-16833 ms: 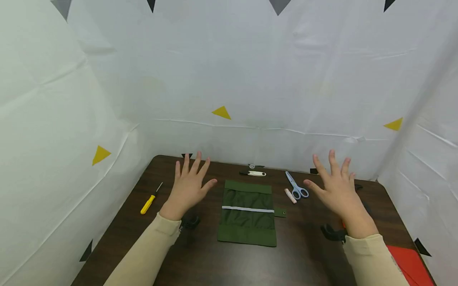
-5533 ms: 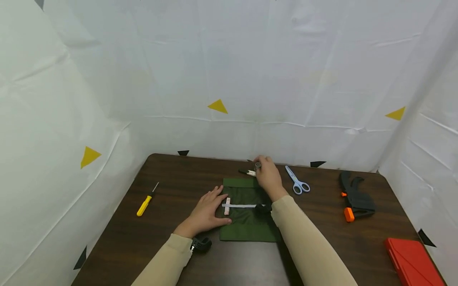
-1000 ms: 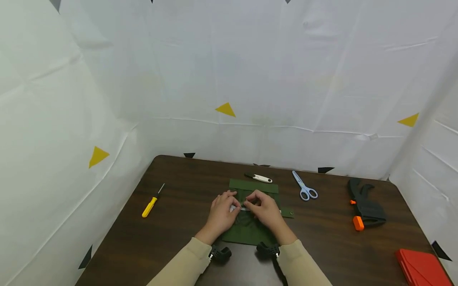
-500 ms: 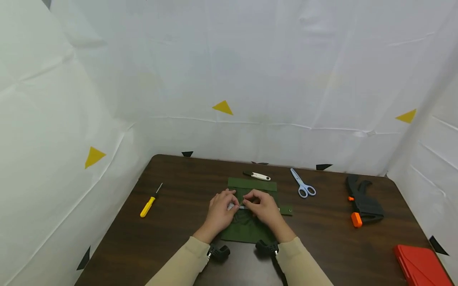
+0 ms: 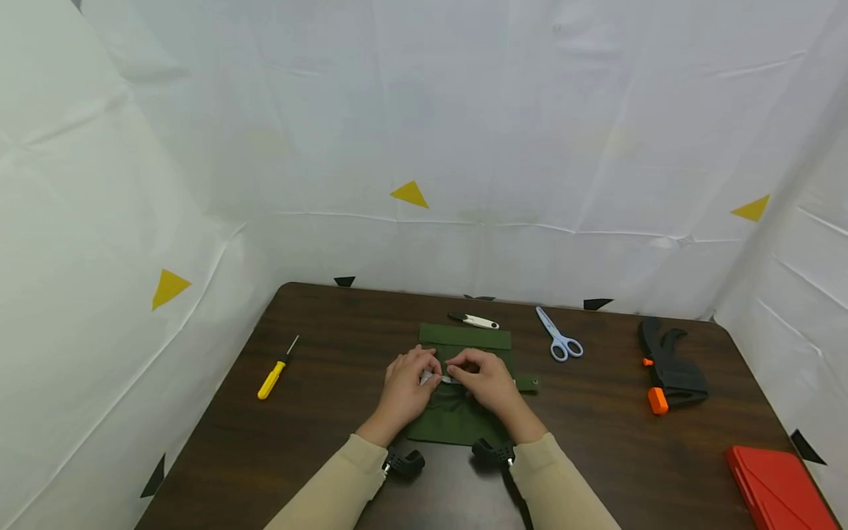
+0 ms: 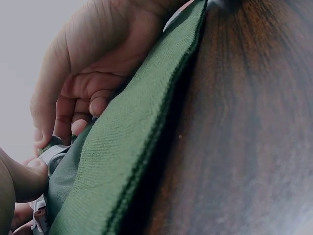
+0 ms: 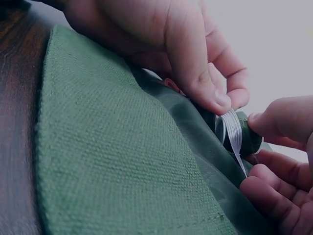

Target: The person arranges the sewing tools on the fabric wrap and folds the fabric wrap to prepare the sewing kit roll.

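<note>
A dark green fabric roll [image 5: 457,423] lies unrolled mid-table, a white elastic band [image 7: 234,129] running across it. In the right wrist view my left hand [image 7: 161,29] pinches the band between thumb and fingers, raising it off the cloth. My right hand [image 5: 486,379] pinches a small dark green bobbin [image 7: 250,139] at the band, its pale rim showing. Beside the left fingers a bit of the folded tape measure [image 6: 40,213] shows under the band; the left hand [image 5: 405,386] hides most of it from above.
Behind the roll lies a slim white tool with a black end [image 5: 477,321]. Light blue scissors [image 5: 559,338], a black-and-orange clamp [image 5: 676,372] and a red case [image 5: 778,482] are to the right. A yellow screwdriver [image 5: 273,375] lies left. White sheeting stands behind the table.
Earlier both hands hovered open. The tape measure has moved from beside the scissors to under the band, and the bobbin from the back edge to the band. Over the last second the hands barely move.
</note>
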Demonstrator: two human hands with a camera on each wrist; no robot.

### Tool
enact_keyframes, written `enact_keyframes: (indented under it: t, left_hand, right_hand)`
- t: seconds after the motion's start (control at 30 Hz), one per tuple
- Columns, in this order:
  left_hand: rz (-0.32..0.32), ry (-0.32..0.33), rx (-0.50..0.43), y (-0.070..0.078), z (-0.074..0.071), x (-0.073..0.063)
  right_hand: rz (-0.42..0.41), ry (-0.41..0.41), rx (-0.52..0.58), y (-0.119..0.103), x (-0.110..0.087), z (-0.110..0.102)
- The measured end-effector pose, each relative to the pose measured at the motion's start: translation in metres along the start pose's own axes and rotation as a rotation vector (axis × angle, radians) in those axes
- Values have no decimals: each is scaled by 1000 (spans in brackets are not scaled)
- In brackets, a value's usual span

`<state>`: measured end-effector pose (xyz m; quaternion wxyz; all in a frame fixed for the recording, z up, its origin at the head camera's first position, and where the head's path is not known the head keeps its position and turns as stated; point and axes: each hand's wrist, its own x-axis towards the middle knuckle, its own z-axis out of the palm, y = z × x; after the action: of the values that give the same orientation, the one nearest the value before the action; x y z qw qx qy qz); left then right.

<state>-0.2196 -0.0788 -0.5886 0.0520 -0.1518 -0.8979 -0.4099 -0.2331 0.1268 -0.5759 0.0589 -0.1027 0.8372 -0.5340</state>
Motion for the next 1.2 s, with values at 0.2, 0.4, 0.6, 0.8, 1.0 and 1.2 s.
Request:
enact_keyframes:
  t: [0.2,0.4,0.6,0.8,1.0,1.2]
  left_hand:
    - [-35,-22,8,-1,0,0]
    - [-33,-15,30,-3,1,0]
    - [-32,-8,22,-1,1,0]
    - [-47,-16,33,0,1,1]
    - [-51,-7,39,0,1,2]
    - [-5,7,49,0,2,1]
  right_hand:
    - [-44,-34,-51,3,1,1]
    - [-109,-103,-182,6,4,1]
    - [-111,-104,-212,5,4,0]
    - [-130,-140,-210,5,4,-3]
    - [-139,-131,-210,3,5,-2]
    - [-103,-50,-232,2,4,3]
